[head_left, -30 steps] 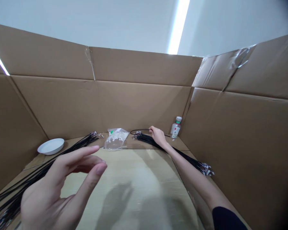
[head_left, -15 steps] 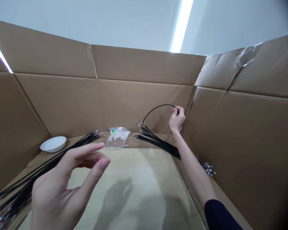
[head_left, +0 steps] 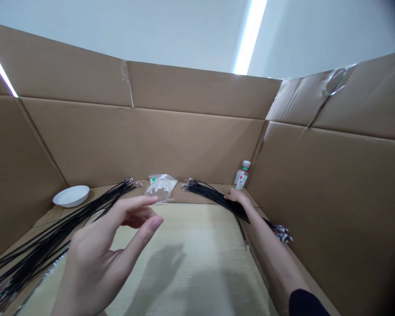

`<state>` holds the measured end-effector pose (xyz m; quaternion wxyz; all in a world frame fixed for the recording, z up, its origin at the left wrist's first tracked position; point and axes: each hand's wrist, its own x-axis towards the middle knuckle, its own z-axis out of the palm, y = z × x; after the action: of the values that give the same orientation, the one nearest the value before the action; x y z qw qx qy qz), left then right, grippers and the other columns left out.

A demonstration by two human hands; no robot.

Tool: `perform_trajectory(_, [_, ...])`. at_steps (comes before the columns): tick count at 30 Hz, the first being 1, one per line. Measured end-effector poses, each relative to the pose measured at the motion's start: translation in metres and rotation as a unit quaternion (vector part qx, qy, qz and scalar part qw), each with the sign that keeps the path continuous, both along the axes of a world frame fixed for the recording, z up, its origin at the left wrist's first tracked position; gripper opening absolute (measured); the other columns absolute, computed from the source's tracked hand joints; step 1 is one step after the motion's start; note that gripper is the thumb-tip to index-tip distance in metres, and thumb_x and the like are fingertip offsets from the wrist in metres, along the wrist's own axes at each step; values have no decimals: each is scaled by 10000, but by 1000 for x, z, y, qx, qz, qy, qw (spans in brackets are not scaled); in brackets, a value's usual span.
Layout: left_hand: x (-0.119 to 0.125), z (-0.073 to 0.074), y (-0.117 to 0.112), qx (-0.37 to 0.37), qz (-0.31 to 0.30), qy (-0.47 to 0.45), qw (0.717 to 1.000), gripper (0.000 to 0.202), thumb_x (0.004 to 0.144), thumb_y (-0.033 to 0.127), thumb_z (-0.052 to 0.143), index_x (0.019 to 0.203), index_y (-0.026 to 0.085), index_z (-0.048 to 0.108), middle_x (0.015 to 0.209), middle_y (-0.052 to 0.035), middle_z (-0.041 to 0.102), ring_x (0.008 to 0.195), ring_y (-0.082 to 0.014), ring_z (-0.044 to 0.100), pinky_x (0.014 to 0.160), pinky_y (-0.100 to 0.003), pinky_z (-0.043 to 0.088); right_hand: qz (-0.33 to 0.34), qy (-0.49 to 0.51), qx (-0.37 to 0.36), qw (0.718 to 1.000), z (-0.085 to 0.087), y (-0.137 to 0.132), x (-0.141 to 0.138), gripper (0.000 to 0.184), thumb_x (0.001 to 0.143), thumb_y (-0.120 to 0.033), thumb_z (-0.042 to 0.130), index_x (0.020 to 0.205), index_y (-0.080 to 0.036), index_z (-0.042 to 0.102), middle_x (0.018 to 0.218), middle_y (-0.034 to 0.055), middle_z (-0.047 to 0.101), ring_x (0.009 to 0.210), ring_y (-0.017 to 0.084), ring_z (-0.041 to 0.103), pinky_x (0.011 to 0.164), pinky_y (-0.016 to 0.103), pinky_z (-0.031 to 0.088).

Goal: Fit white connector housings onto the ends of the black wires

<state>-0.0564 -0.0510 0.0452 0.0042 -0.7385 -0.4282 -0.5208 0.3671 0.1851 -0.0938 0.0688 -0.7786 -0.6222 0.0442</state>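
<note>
My left hand [head_left: 108, 250] is raised in the foreground, thumb and index finger apart and nothing between them. Behind it, a bundle of black cables [head_left: 62, 224] runs along the left side, with small connectors at both ends. Over on the right, my right hand [head_left: 236, 196] is down at a second bundle of black cables [head_left: 207, 193], its fingers closed on a black cable there. My fingertips are partly hidden against the dark bundle. One thin cable end with a pale connector [head_left: 246, 247] sticks out below the hand onto the board.
Cardboard walls [head_left: 197, 145] enclose the left, back and right. A white bowl [head_left: 71, 196] sits at the left rear. A clear bag of white pieces [head_left: 162, 186] lies at the back middle. A bottle [head_left: 242, 175] stands in the right rear corner. A pale board [head_left: 200, 245] covers the middle.
My right hand has come down from the back wall to the right bundle, and the arched cable now lies low along it. The bottle shows now. My left hand has shifted slightly right.
</note>
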Motion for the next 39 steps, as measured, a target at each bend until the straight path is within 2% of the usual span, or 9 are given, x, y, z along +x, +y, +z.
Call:
perform_trajectory(5, [3,-1,1,-2,-13,15,1000,239,986,439,651,1200,335,665,877,65,735,721,-89,708,720,-149,571,37,1,56,998,-14,35,-59,377,1006,-362,656,1333,-179,617,1355,117,639,1151,262,672,962,480,592])
perform_trajectory(9, [-1,1,-3,6,-1,25,1000,235,982,476,644,1170,337,659,831,74,737,687,-99,705,702,-145,584,58,5,66,996,-23,60,-105,354,1005,-360,657,1306,-176,630,1317,108,658,1118,251,684,941,465,600])
perform_trajectory(15, [-10,0,-7,18,36,21,999,204,1000,436,620,1172,330,650,825,62,743,707,-127,714,702,-183,596,71,-1,100,992,-18,78,-133,336,1014,-360,642,1307,-194,634,1348,111,646,1140,250,673,963,469,592])
perform_trajectory(18, [-10,0,-3,12,36,20,999,208,1000,420,625,1187,329,644,834,57,743,702,-132,714,705,-200,602,92,2,99,991,-8,89,-138,345,1016,-359,638,1323,-203,627,1377,114,630,1163,255,664,980,477,584])
perform_trajectory(24, [-7,0,5,12,22,16,1000,230,994,450,631,1198,345,637,822,59,737,683,-134,707,635,-189,590,139,37,18,989,1,106,-141,348,1003,-357,661,1298,-172,636,1314,114,659,1111,247,685,938,456,601])
perform_trajectory(32, [-6,2,10,-5,-9,-2,1000,188,985,416,654,1159,345,671,834,56,750,689,-133,717,675,-207,598,202,170,37,964,11,89,-126,348,1000,-377,661,1273,-161,649,1276,91,675,1083,256,694,914,450,609])
perform_trajectory(35, [-1,-3,34,-38,-26,-29,998,176,978,413,664,1131,331,692,895,43,764,741,-138,723,706,-228,588,238,230,64,942,29,77,-110,349,1002,-373,661,1277,-159,643,1266,93,677,1070,248,697,901,444,613])
perform_trajectory(37, [9,-13,66,-102,-65,-54,991,190,978,413,665,1128,303,706,943,14,775,788,-165,729,720,-264,583,261,263,84,925,44,68,-99,340,1004,-372,659,1269,-159,644,1252,93,681,1058,240,700,895,439,613])
perform_trajectory(39, [31,-29,107,-146,-106,-132,975,197,955,391,694,1089,251,728,988,-37,782,821,-204,740,724,-303,586,282,290,104,909,61,56,-88,316,1007,-377,653,1230,-153,657,1202,85,696,1020,226,705,879,425,614])
